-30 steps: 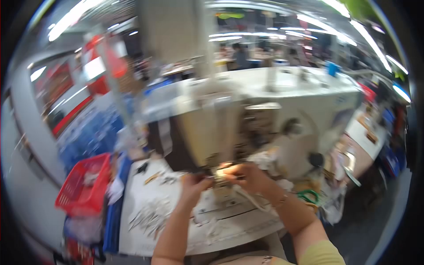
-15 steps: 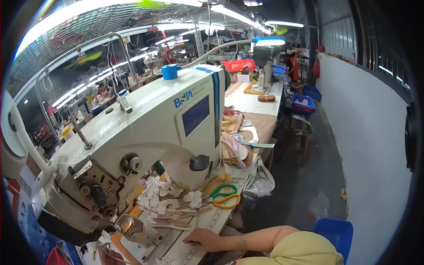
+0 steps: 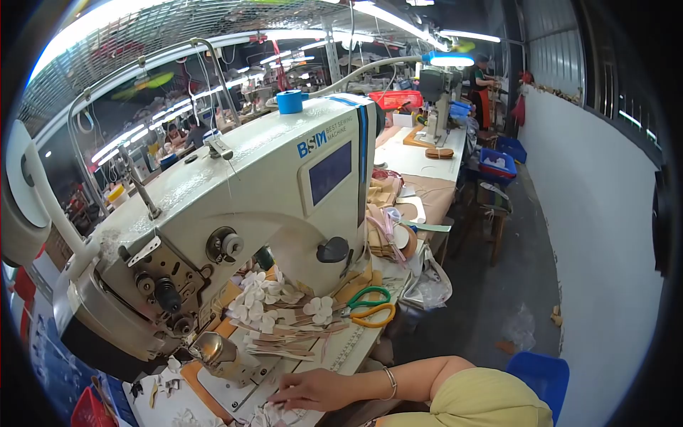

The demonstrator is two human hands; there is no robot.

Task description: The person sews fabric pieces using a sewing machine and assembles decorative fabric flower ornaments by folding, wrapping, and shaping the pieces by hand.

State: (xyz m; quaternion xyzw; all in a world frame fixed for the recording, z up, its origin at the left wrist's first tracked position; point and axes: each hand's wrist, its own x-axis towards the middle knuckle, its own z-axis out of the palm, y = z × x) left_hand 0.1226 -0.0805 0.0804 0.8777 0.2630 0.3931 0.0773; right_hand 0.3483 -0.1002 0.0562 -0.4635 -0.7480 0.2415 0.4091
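Note:
My right hand (image 3: 313,390) rests low over the front edge of the sewing machine bed, fingers stretched out and apart. Its fingertips touch or hover just over some white fabric pieces (image 3: 265,414); which of the two I cannot tell. Beyond it, a heap of white flower shapes (image 3: 257,297) and thin beige strips (image 3: 288,345) lies under the arm of the sewing machine (image 3: 274,181). Scissors (image 3: 371,307) with one green and one orange handle lie to the right of the strips. My left hand is out of the frame.
A ruler strip (image 3: 340,354) runs along the table's front edge. Fabric pieces and tape (image 3: 388,224) are piled past the machine. A blue chair (image 3: 538,388) stands at lower right, blue bins (image 3: 496,165) farther back by the wall. A person in an orange apron (image 3: 483,99) stands far off.
My right hand has moved left and toward me, from the ruler strip to the white pieces. My left hand, seen at the bottom edge before, has left the view. The camera has shifted slightly.

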